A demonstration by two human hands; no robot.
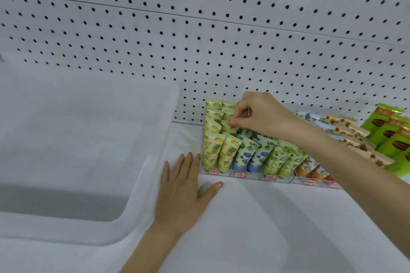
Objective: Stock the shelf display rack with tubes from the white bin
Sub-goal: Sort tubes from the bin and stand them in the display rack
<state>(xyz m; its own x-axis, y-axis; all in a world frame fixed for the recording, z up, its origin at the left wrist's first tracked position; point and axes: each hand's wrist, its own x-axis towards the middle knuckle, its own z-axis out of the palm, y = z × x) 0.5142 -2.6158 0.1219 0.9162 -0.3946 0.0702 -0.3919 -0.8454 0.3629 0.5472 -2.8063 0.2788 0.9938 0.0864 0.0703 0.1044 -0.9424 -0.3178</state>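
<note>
The right hand pinches the crimped top of a pale yellow, fruit-printed tube standing in the clear display rack at centre right. The left hand lies flat, fingers straight, on the white shelf. The white bin fills the lower left, below a white pegboard wall.

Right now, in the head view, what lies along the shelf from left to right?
white bin → left hand → yellow tubes → blue tubes → green tubes → orange tubes → green boxes
</note>
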